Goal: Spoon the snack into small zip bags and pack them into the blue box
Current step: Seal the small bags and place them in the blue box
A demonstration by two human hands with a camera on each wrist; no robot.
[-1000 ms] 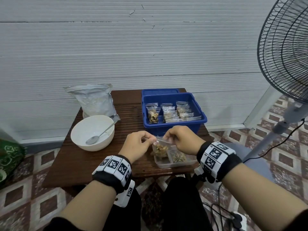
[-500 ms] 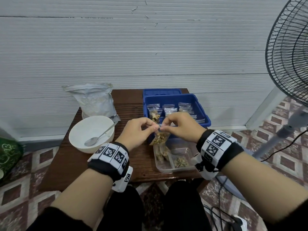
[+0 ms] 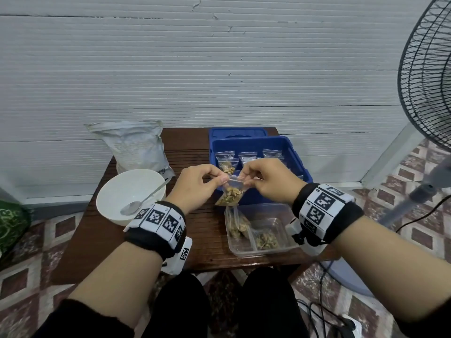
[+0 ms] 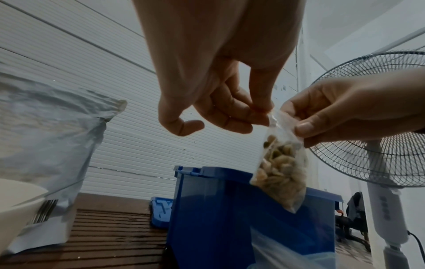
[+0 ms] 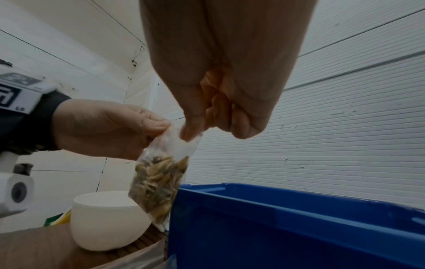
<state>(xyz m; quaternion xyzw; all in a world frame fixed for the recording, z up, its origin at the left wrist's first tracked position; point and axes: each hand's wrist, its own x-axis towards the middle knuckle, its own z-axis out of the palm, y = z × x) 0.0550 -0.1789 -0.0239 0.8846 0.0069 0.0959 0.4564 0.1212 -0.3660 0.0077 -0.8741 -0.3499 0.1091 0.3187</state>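
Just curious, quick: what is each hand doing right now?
Left hand: pinching the small zip bag at its top.
Right hand: pinching the same bag's top.

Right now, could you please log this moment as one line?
left hand: pinches zip bag | right hand: pinches same bag | bag: above table, before blue box

Head view looks down from above at the table (image 3: 102,240), both wrists low in frame. Wrist views sit close under each palm, looking up and forward; all share the small zip bag (image 3: 230,195) and blue box (image 5: 287,227).
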